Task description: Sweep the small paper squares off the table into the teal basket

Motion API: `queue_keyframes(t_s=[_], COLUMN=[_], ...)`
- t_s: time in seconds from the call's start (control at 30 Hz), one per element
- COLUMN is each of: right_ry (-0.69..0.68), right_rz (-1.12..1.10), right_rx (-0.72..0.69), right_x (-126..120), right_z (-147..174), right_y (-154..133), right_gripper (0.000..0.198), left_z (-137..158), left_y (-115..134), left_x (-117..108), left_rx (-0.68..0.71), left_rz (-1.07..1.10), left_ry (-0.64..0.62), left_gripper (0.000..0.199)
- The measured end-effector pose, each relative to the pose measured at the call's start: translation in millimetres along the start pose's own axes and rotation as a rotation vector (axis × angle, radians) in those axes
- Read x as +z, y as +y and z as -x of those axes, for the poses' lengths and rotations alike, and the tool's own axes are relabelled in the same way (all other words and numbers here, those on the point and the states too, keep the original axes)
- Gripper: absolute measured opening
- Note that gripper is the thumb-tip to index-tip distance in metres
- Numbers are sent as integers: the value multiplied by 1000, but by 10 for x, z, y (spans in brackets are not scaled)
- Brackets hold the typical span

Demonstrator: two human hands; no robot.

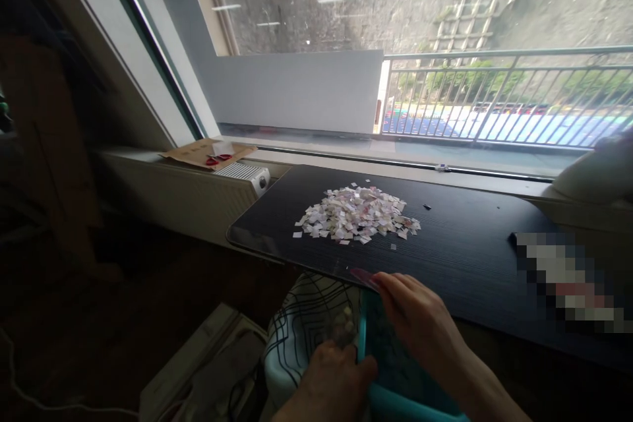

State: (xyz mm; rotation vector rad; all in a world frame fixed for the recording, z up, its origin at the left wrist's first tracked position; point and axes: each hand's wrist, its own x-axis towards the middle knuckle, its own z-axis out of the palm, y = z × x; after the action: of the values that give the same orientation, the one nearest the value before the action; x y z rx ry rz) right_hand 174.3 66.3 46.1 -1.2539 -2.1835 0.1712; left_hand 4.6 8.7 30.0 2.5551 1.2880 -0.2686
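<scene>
My right hand (418,313) pinches a thin, flat pinkish-purple piece (363,275) at the near edge of the dark table (459,250). Lower down, my left hand (331,372) is closed at the rim of a teal bin (362,330), its thumb over the rim. Just past its fingers are some small pale, blurred bits (343,323) that I cannot make out. On the tabletop, beyond both hands, lies a heap of small cut paper squares (359,211). The bin's inside is dark and partly hidden by my right forearm.
Red-handled scissors (219,159) rest on brown cardboard (190,153) on the sill, beside a white radiator (257,178). A pixelated object (568,277) lies at the table's right. Under the table edge is a black-lined white cloth (301,310); a box (198,362) stands lower left.
</scene>
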Motion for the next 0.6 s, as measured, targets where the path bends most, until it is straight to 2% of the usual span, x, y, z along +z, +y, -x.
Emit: queue_keyframes(t_s=[0.07,0.13,0.2,0.27,0.33,0.5,0.6], right_ry=[38,92,96,70,40,-39,-78], right_rz=[24,127,210,217,160,-52,-140], right_rx=[36,132,224,252,222,130,94], right_x=[-86,-171,-214,-199,-141,-22,-9], right_z=[-14,-65,-119,-142,-117,28,42], right_y=[129,335,520,599,542,166,82], right_gripper=[25,25,26,26,26,22,20], left_z=[13,15,2,-16,-25,1,13], left_y=[0,-3,-9,-16,-19,-4,2], left_x=[-9,-16,-16,-10,-5,-9,-21], left_rx=[2,16,32,33,23,17,15], left_rz=[1,4,-1,-16,-23,-11,3], left_ry=[-4,-12,-31,-36,-24,-27,-24], left_gripper=[15,14,13,13,12,12,12])
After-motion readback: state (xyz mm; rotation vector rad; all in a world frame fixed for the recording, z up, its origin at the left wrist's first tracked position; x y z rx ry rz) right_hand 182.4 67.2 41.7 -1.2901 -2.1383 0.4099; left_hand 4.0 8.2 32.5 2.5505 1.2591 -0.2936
